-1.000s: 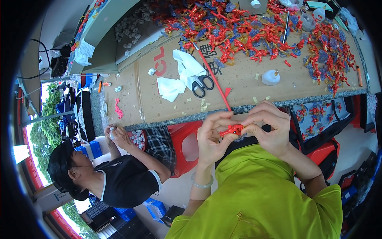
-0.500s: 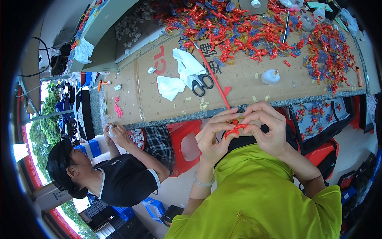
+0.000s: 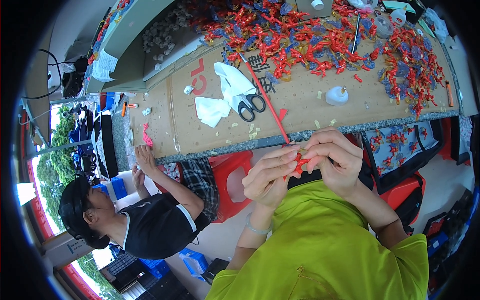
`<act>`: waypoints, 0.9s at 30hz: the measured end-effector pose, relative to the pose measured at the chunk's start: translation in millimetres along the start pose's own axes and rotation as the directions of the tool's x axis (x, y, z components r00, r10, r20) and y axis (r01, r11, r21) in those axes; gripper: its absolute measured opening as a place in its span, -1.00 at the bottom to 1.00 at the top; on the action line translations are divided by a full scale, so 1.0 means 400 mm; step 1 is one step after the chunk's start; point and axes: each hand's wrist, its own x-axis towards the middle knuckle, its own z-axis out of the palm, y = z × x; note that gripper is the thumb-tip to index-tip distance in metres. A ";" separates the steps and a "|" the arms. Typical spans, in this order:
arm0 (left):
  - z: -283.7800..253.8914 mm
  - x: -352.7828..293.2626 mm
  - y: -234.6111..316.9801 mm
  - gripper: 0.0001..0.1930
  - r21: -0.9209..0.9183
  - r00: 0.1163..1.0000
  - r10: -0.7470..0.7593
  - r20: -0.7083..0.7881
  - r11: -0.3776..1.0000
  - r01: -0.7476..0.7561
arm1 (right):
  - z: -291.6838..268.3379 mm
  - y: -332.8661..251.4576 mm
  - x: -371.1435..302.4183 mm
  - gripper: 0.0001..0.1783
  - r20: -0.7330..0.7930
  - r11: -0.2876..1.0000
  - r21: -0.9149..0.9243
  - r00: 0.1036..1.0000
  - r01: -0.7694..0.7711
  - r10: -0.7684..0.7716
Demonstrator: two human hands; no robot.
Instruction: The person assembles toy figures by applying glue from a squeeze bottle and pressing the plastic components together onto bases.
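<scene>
Compared with half a second earlier, the left hand (image 3: 267, 176) folds further over the small red figure (image 3: 301, 163), which the right hand (image 3: 336, 162) also pinches, just off the table's edge (image 3: 227, 149), suggesting a reorientation within a two-handed grasp.

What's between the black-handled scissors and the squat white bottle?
In the head view: a red rod beside the scissors, a red triangular scrap just right of the rod, and a pale scrap by the bottle, with brown cardboard underneath.
</scene>
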 end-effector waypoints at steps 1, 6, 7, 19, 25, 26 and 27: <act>0.003 0.002 0.000 -0.81 0.000 1.000 0.000 0.001 1.000 0.000 | -0.002 0.000 0.002 -0.78 -0.002 1.000 0.004 1.000 0.013 -0.013; 0.014 0.001 0.000 -0.85 -0.022 0.999 -0.017 -0.033 1.000 0.016 | -0.005 0.001 0.002 -0.79 -0.007 0.999 -0.011 0.999 0.050 -0.050; 0.015 0.001 -0.001 -0.85 -0.023 0.999 -0.017 -0.032 1.000 0.017 | -0.005 0.002 0.001 -0.79 -0.013 1.000 -0.002 1.000 0.027 -0.027; 0.023 0.003 0.001 -0.82 -0.183 0.958 -0.275 -0.086 0.949 0.256 | 0.001 0.003 0.013 -0.81 -0.002 0.996 -0.037 0.997 -0.078 0.078; 0.002 -0.003 0.012 -0.78 -0.263 0.744 -0.668 0.005 0.717 0.646 | -0.009 0.011 0.022 -0.81 0.040 0.985 -0.067 0.986 -0.157 0.160; 0.005 0.001 0.013 -0.78 -0.337 0.703 -0.711 0.026 0.656 0.676 | -0.011 0.016 0.020 -0.79 0.058 0.986 -0.054 0.985 -0.158 0.161; 0.007 0.004 0.014 -0.77 -0.407 0.660 -0.749 0.051 0.588 0.699 | -0.012 0.016 0.017 -0.79 0.060 0.986 -0.056 0.986 -0.155 0.159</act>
